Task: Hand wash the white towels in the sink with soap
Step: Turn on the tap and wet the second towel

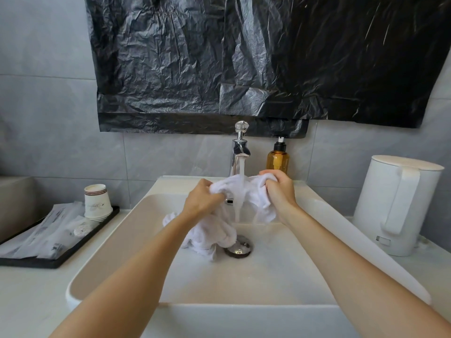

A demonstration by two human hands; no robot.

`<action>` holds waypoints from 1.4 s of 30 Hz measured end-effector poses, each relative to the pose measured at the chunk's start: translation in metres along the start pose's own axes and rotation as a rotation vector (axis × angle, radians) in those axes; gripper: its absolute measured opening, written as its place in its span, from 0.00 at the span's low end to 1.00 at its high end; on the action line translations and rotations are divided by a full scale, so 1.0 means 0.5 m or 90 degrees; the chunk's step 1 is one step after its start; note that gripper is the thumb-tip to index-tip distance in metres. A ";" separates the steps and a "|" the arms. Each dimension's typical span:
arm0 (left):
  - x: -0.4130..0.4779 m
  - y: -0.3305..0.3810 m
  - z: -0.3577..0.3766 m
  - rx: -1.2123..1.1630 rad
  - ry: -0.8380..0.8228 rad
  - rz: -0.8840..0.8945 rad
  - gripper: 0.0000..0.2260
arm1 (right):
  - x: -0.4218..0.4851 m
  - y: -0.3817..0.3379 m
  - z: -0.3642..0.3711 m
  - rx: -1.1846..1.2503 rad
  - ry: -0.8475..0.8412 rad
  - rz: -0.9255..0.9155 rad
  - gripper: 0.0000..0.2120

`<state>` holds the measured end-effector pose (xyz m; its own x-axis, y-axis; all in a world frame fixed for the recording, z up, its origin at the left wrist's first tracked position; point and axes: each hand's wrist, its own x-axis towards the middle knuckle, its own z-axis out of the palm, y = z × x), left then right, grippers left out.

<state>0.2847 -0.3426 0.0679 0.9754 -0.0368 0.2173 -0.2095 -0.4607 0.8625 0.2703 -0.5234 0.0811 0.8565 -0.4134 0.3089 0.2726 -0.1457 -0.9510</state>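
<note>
Containers first. We record a white rectangular sink [244, 318] set on a pale counter. It holds the white towel [261, 196], a metal drain [240, 248] in its floor and a film of water. A stream of water [241, 170] falls into it from the chrome faucet [240, 152] at the back rim.

Just right of the faucet we note an amber soap bottle [277, 161] with a black pump, upright. We cannot tell how full it is.

On the counter to the left lies a black tray [24, 262] carrying clear wrapped packets [48, 235] and a stack of paper cups [96, 201] standing mouth down. To the right stands a white kettle [400, 206], lid closed, handle facing us. A black plastic sheet [219, 57] hangs on the wall above.

The towel is inside the sink, raised under the faucet so the stream strikes its middle. The held span runs side to side between the hands. From the left end the bunched remainder hangs down toward us, and its lowest folds rest on the sink floor touching the drain's left edge.

The left hand [203, 200] has its fingers curled around a gathered fold. The right hand [278, 189] clenches the opposite end in the same way, knuckles up.
</note>
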 end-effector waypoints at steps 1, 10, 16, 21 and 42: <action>0.004 0.001 -0.005 -0.044 0.035 -0.005 0.24 | 0.002 0.001 -0.005 -0.011 0.024 0.005 0.16; 0.014 -0.005 0.000 -0.099 0.128 0.081 0.19 | 0.003 0.019 -0.029 -0.338 0.094 0.036 0.13; 0.006 -0.003 0.018 -0.022 0.102 0.146 0.23 | -0.018 0.011 0.008 -0.191 -0.410 0.019 0.31; 0.011 -0.006 0.024 -0.017 0.084 0.140 0.29 | -0.011 0.038 0.036 -0.340 -0.329 -0.098 0.12; 0.009 -0.019 0.011 0.007 -0.035 0.017 0.11 | 0.025 0.018 -0.030 -0.169 0.019 0.093 0.12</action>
<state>0.2915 -0.3433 0.0581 0.9718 -0.0979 0.2144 -0.2351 -0.4692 0.8512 0.2767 -0.5434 0.0764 0.8640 -0.4731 0.1723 0.0195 -0.3104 -0.9504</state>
